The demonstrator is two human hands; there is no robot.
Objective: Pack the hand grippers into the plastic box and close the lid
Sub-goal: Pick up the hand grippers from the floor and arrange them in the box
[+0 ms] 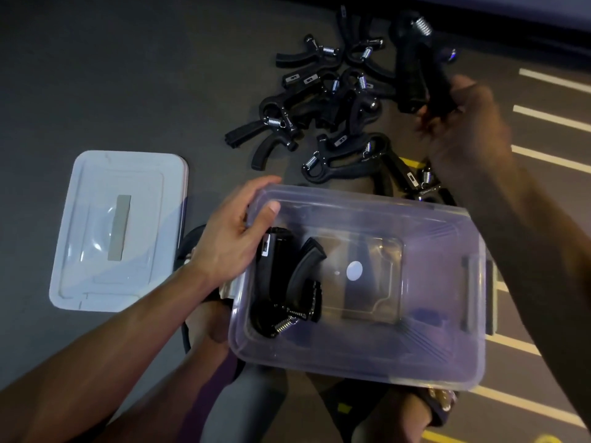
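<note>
Dark grey floor carries everything: my left hand [230, 231] grips the clear plastic box [361, 356] rim, my right hand [460, 123] clutches a black spring hand gripper [412, 71] over the pile [319, 103], which I'd lay flat beside those already packed.

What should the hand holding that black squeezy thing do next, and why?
Probably bring the hand gripper that the right hand holds over to the plastic box and drop it inside. The box is open, the left hand steadies its rim, and only a gripper or two lie in it. A pile of grippers waits on the floor, and the lid lies aside.
</note>
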